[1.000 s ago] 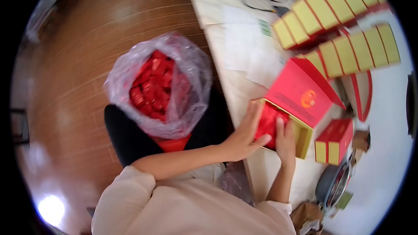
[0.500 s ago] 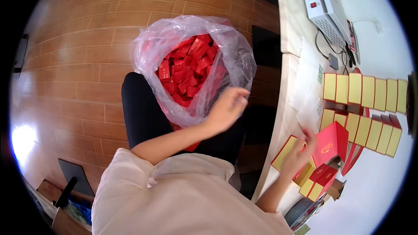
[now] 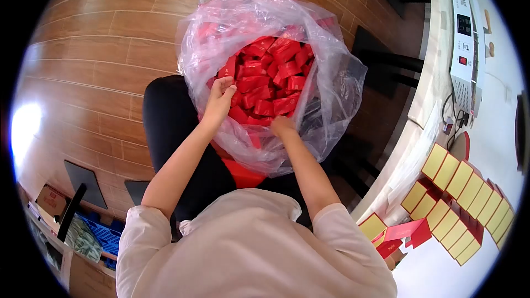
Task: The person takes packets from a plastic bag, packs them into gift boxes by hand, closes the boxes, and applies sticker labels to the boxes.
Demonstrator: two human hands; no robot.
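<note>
A large clear plastic bag (image 3: 331,85) stands open in front of my legs, filled with small shiny red packets (image 3: 255,83). My left hand (image 3: 219,99) is at the left side of the pile, its thumb and fingers closed at the lower end of a red packet (image 3: 227,68). At the near edge of the pile, my right hand (image 3: 283,126) reaches in among the packets. Its fingertips are hidden there, so what it touches or holds cannot be made out.
On the table (image 3: 411,146) to the right, rows of red-and-yellow boxes (image 3: 461,182) stand beside an open red box (image 3: 406,232). A white machine (image 3: 464,49) with cables sits farther up. Black metal legs (image 3: 386,60) stand beside the bag; blue crates (image 3: 102,234) lie at lower left.
My right hand has left the open box on the table and is now in the bag. My left hand has moved from the bag's right rim to the left of the pile. The view has shifted.
</note>
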